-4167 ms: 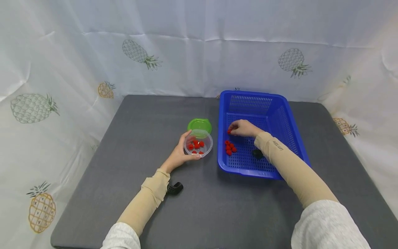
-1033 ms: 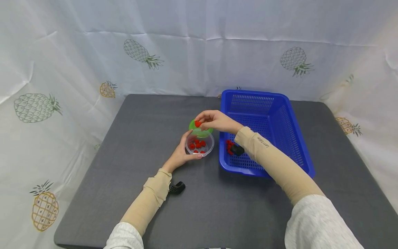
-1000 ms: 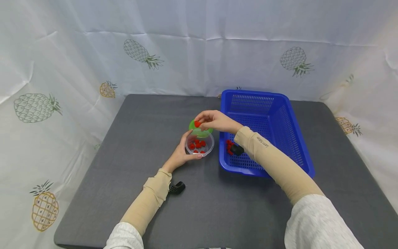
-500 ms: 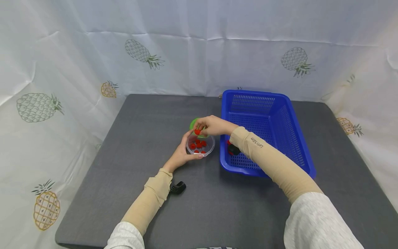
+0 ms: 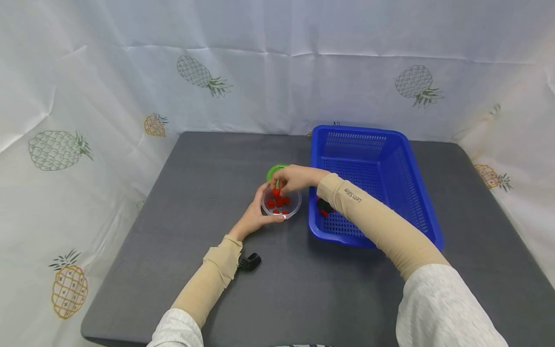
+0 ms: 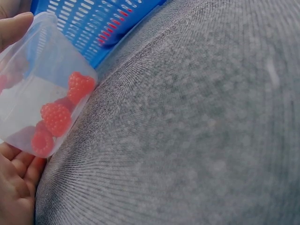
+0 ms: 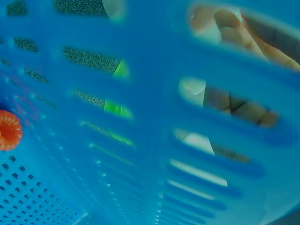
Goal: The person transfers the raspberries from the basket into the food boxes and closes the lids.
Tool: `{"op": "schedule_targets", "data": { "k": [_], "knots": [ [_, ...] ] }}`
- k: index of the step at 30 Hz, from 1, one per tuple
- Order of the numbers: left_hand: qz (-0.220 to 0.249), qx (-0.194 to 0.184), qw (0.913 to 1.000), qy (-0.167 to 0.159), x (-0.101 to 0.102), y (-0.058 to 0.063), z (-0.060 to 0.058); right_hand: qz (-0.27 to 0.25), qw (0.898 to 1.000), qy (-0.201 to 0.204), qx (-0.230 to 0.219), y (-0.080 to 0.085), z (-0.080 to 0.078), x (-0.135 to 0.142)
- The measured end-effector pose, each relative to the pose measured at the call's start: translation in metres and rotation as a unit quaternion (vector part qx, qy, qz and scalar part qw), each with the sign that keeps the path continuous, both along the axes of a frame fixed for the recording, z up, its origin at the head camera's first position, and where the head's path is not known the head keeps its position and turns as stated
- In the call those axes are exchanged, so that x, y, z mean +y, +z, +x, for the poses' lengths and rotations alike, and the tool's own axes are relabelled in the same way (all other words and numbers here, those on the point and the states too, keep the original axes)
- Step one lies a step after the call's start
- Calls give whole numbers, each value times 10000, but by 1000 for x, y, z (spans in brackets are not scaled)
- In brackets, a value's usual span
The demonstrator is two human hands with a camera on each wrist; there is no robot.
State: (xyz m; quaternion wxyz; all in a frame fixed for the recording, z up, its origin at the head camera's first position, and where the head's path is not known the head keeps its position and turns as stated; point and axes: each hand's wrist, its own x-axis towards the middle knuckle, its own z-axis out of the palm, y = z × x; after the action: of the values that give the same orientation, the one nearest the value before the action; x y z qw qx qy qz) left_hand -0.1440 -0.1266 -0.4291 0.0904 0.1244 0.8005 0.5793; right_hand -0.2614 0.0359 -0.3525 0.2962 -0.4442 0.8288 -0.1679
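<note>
Raspberry loading: Over a dark gray surface (image 5: 329, 299), a person's right hand (image 5: 297, 178) holds a raspberry (image 5: 276, 192) at the mouth of a clear container (image 5: 294, 206); the step in hand appears to be filling it with fruit from a blue basket (image 5: 338, 238).
Next release: The move likely to follow calls for the right fingers to part with the berry low over the container, and for the left to keep it steady.
Right-hand pinch: The fingers appear clamped on the raspberry, which sits right at their tips, below the knuckles and between fingertips and thumb.
Left-hand grip: The left hand (image 5: 253, 214) clasps the container from its left side, thumb along the near edge, fingers about the far side.
Container's contents: Several more berries (image 6: 56, 119) lie at the bottom, well clear of the left thumb; the exact count cannot be told.
Basket's remainder: Just right of the container, at least one loose berry (image 7: 9, 131) lies inside; a black wrist device (image 5: 325, 206) partly hides that corner.
Green lid (image 5: 271, 171): Beyond the container, partly covered by the right hand.
</note>
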Motion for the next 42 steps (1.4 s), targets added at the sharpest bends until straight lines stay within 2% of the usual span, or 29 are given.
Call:
{"op": "schedule_targets", "data": {
  "k": [9,21,28,29,33,39,42],
  "knots": [
    [97,4,10000,0,-1,-1,0,76,9998,158,113,-3,3,-3],
    [44,-5,10000,24,-1,0,0,358,9957,313,791,-6,8,-4],
    [31,160,9998,129,-6,-37,-16,529,9936,176,984,-8,10,-6],
    [29,147,9998,125,-7,-37,-17,509,9936,158,996,-8,10,-6],
    [52,68,9999,92,-7,-34,-16,447,9938,104,1012,-8,10,-6],
    [141,108,9998,-66,-5,-11,-6,182,9975,23,683,-7,7,-3],
    [207,164,9996,-118,-4,-7,-4,-36,9989,-42,463,-5,6,-1]
  ]
}}
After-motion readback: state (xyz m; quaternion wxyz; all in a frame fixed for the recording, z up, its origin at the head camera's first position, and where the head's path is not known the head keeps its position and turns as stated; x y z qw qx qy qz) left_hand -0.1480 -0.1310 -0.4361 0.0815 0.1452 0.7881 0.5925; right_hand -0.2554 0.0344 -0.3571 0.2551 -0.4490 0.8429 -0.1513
